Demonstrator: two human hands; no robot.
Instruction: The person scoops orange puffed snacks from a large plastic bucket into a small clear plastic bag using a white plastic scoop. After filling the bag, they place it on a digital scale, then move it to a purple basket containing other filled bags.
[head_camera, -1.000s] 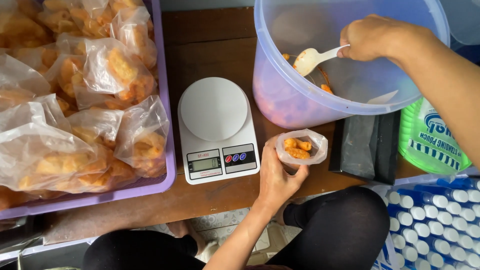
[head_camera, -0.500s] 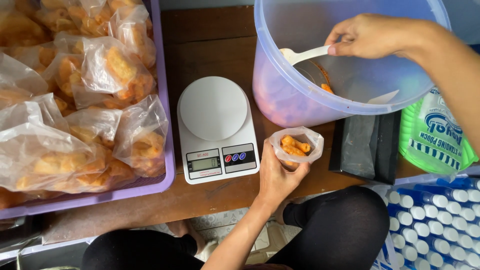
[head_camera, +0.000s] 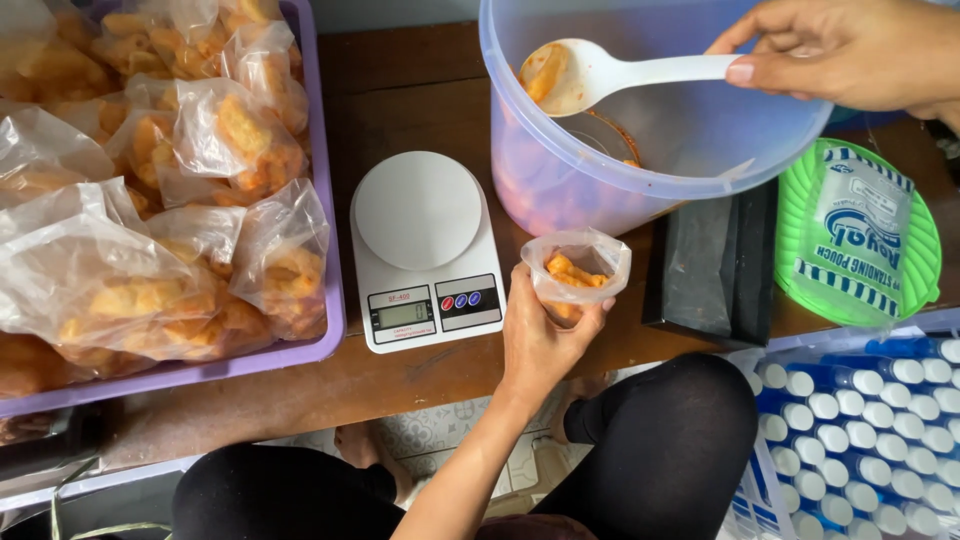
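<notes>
Wooden tabletop (head_camera: 420, 90) carries a white kitchen scale (head_camera: 425, 250). Just right of the scale, my left hand (head_camera: 540, 335) is wrapped around a small open bag of orange snacks (head_camera: 575, 275). Beyond the scale, to its right, my right hand (head_camera: 850, 50) pinches a white spoon (head_camera: 600, 75) over the clear tub (head_camera: 640, 130).

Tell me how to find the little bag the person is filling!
Start at the white scale in the middle of the wooden table. Just right of it, the left hand holds a small clear bag near the table's front edge, below the big tub. Unlike the full bags in the purple tray, it is open on top and holds only a few orange pieces.
</notes>
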